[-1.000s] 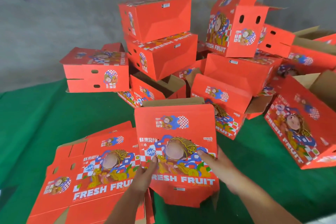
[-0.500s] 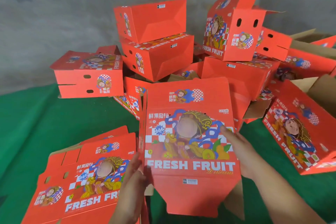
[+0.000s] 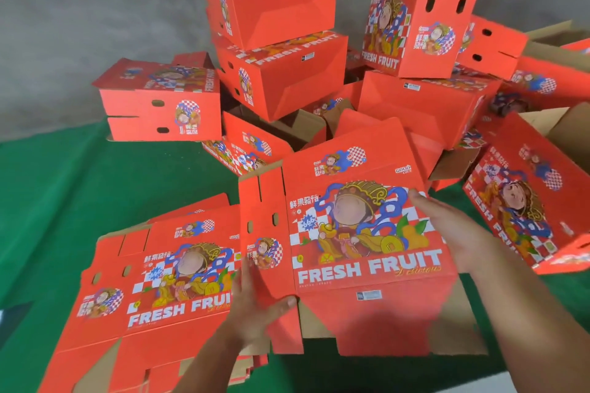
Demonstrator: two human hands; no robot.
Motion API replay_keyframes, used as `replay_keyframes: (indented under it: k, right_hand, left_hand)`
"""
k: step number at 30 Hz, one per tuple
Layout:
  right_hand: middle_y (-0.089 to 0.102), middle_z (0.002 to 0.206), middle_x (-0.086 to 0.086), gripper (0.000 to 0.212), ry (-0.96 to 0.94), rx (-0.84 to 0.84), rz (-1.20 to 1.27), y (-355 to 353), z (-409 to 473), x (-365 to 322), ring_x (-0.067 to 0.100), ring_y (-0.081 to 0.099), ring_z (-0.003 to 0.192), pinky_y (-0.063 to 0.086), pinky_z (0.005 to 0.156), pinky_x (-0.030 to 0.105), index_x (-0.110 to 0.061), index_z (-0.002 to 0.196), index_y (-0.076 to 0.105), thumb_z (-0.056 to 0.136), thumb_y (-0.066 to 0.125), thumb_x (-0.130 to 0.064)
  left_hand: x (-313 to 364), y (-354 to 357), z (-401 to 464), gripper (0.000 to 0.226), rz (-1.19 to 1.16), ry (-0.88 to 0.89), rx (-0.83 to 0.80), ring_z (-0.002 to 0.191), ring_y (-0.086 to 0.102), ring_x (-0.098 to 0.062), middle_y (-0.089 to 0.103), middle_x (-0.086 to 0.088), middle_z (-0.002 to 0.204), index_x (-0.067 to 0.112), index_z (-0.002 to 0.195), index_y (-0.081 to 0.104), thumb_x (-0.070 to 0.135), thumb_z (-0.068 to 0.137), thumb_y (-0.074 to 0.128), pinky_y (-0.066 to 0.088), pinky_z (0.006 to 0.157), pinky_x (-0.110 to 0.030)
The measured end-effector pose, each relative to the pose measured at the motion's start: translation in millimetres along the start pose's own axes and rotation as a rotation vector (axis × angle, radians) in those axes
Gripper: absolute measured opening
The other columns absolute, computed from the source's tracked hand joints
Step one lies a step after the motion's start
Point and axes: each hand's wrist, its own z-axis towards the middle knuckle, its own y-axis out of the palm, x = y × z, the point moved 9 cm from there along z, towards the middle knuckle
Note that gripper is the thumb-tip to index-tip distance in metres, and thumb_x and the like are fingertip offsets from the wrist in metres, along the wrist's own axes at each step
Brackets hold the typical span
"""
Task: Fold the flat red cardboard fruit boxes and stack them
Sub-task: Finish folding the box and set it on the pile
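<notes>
I hold a red "FRESH FRUIT" box [image 3: 360, 233] up in front of me, partly opened into a sleeve, its narrow side panel with two holes turned toward the left. My left hand [image 3: 255, 306] grips that side panel near its lower corner, thumb on the front. My right hand [image 3: 447, 226] lies against the box's right edge with fingers straight. The bottom flaps hang loose below. A pile of flat red boxes [image 3: 153, 290] lies on the green surface at lower left.
Folded red boxes are heaped behind: a stack of two [image 3: 277, 41] at centre, one [image 3: 159, 99] at left, an upright one [image 3: 418, 19] at right, another tilted [image 3: 526, 195] at far right. The green cloth [image 3: 79, 185] covers the work surface. A grey wall stands behind.
The box was flat in both hands; it has been raised and spread open, so its left side panel now shows. My right hand slid from the front face to the right edge.
</notes>
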Motion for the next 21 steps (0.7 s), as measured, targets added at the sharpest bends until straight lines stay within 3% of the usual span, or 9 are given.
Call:
replay_keyframes:
  k: [3,5,7,10,13,16,18,20,21]
  right_hand:
    - [0.049,0.154,0.001,0.058,-0.188,0.152,-0.128,-12,-5,-20,0.024,0.047,0.134,0.033,0.111,0.044,-0.031,0.136,0.058,0.088,0.069,-0.062]
    - [0.053,0.142,0.006,0.042,-0.292,0.231,-0.192,-13,-5,-29,0.022,0.053,0.113,0.037,0.092,0.035,-0.026,0.125,0.048,0.095,0.067,-0.049]
    - [0.050,0.131,0.006,0.055,-0.334,0.299,-0.271,-14,-2,-30,0.021,0.055,0.102,0.038,0.082,0.030,-0.017,0.132,0.036,0.097,0.066,-0.046]
    - [0.054,0.111,0.003,0.054,-0.362,0.331,-0.388,-3,3,-24,0.024,0.056,0.100,0.041,0.086,0.034,-0.016,0.129,0.032,0.098,0.061,-0.048]
    - [0.053,0.085,0.008,0.033,-0.311,0.241,-0.535,27,9,-4,0.030,0.058,0.086,0.049,0.081,0.044,-0.017,0.119,0.031,0.105,0.048,-0.041]
    - [0.057,0.092,0.004,0.035,-0.248,0.185,-0.560,33,6,10,0.022,0.058,0.082,0.047,0.074,0.036,-0.021,0.125,0.043,0.103,0.052,-0.047]
    - [0.059,0.096,-0.002,0.030,-0.234,0.144,-0.545,24,4,10,0.019,0.061,0.088,0.050,0.086,0.039,-0.029,0.115,0.056,0.097,0.061,-0.054]
    - [0.066,0.098,-0.005,0.028,-0.158,0.075,-0.374,14,2,10,0.016,0.064,0.089,0.054,0.089,0.044,-0.035,0.107,0.060,0.091,0.068,-0.057]
    - [0.072,0.100,-0.001,0.032,-0.105,0.025,-0.245,11,0,11,0.018,0.070,0.090,0.058,0.078,0.042,-0.035,0.111,0.060,0.089,0.070,-0.056]
  left_hand:
    - [-9,3,-9,0.094,-0.431,-0.004,-0.012,0.148,0.039,-0.007,0.046,0.027,0.153,0.073,0.142,0.030,0.082,0.062,0.080,0.040,0.117,-0.036]
    - [-23,2,-11,0.100,-0.589,-0.080,0.010,0.146,0.042,-0.011,0.042,0.019,0.158,0.053,0.153,0.038,0.088,0.066,0.071,0.032,0.123,-0.045]
    - [-27,4,-13,0.097,-0.643,-0.134,-0.028,0.142,0.049,-0.021,0.050,0.000,0.157,0.037,0.152,0.049,0.089,0.071,0.066,0.032,0.123,-0.052]
    - [-2,15,-23,0.086,-0.681,-0.167,-0.123,0.120,0.067,-0.019,0.063,-0.021,0.134,0.028,0.137,0.062,0.090,0.079,0.055,0.051,0.106,-0.045]
    - [35,35,-31,0.096,-0.805,-0.167,-0.219,0.135,0.058,-0.029,0.062,-0.012,0.144,0.028,0.146,0.058,0.091,0.075,0.058,0.039,0.118,-0.055]
    - [57,41,-31,0.104,-0.879,-0.197,-0.216,0.134,0.059,-0.031,0.063,-0.012,0.142,0.025,0.146,0.058,0.089,0.065,0.070,0.038,0.119,-0.053]
    - [60,34,-27,0.091,-0.866,-0.227,-0.203,0.128,0.063,-0.032,0.066,-0.011,0.140,0.028,0.143,0.061,0.087,0.075,0.063,0.044,0.114,-0.054]
    - [60,29,-23,0.072,-0.867,-0.286,-0.210,0.115,0.071,-0.031,0.073,-0.010,0.128,0.027,0.125,0.075,0.083,0.083,0.056,0.059,0.095,-0.048]
    - [58,27,-21,0.066,-0.864,-0.308,-0.218,0.108,0.075,-0.029,0.076,-0.010,0.121,0.028,0.113,0.081,0.080,0.083,0.054,0.063,0.082,-0.042]
